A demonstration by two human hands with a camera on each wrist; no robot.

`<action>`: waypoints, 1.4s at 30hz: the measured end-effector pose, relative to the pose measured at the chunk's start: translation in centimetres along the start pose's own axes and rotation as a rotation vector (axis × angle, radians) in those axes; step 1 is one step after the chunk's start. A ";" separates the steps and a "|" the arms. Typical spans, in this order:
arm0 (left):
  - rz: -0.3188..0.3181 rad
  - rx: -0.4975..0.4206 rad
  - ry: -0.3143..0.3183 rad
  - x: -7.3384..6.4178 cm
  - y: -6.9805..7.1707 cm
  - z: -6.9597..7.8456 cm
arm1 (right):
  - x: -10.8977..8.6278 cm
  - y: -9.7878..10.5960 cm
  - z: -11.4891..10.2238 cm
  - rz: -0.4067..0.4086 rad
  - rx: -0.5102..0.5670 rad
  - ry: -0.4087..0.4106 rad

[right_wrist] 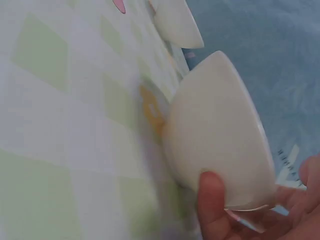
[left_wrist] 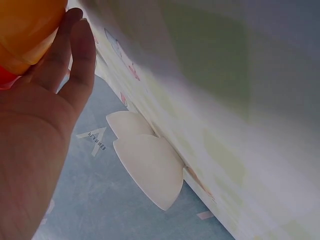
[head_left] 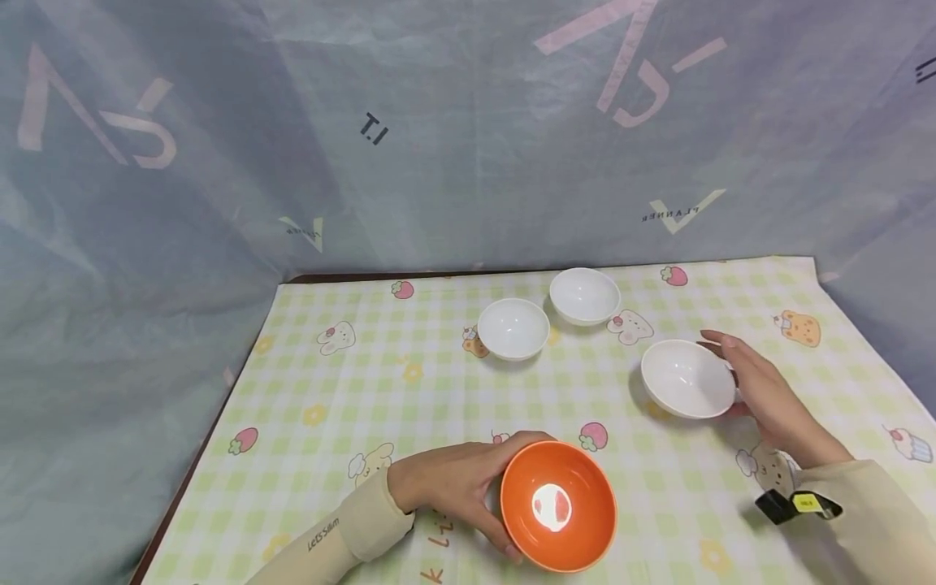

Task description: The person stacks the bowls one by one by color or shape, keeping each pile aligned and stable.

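An orange bowl (head_left: 559, 471) stands at the front middle, its mouth facing up. My left hand (head_left: 468, 479) holds it from the left, thumb on the near side and fingers on the far side. A patch of red shows beside the orange surface in the left wrist view; what it belongs to I cannot tell. Farther right, my right hand (head_left: 768, 402) grips a white bowl (head_left: 687, 379) at its right side. The right wrist view shows the thumb (right_wrist: 212, 197) against the bowl's outer wall, with the other fingers partly hidden behind the bowl.
Two more white bowls, one (head_left: 513, 329) nearer and another (head_left: 585, 296) behind to its right, stand close together toward the back. A checked cloth (head_left: 366, 366) with cartoon prints covers the table. Behind it hangs a grey-blue curtain (head_left: 439, 187).
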State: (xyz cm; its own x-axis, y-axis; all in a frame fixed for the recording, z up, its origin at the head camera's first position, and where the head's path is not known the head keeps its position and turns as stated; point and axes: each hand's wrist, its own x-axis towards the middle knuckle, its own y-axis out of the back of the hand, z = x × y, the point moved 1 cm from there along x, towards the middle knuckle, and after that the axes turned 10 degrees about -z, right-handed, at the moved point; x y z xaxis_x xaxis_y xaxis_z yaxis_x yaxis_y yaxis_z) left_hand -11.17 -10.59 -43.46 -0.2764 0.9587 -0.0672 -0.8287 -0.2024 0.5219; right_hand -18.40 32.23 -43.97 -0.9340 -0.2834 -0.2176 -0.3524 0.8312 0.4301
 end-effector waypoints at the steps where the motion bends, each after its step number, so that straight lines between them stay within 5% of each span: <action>1: -0.001 0.000 -0.001 0.0 0.0 0.0 | 0.1 0.0 0.2 -0.007 0.019 -0.008; 6: -0.003 -0.022 -0.005 0.1 0.1 0.0 | 0.4 -0.3 0.5 -0.004 0.079 -0.029; 30: -0.012 -0.038 -0.014 0.2 0.0 -0.1 | 0.4 -1.5 -0.3 0.081 0.024 0.018; 42: -0.005 -0.102 -0.038 0.3 -0.2 -0.1 | -1.3 -2.9 -3.2 0.069 0.017 0.208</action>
State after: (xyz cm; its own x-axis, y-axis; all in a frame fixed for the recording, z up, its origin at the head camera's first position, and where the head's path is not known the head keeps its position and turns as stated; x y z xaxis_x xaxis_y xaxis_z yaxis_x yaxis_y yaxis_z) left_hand -11.12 -10.32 -43.62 -0.2547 0.9663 -0.0362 -0.8757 -0.2146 0.4325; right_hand -16.38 28.61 -42.12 -0.9487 -0.3163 -0.0020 -0.2875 0.8596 0.4225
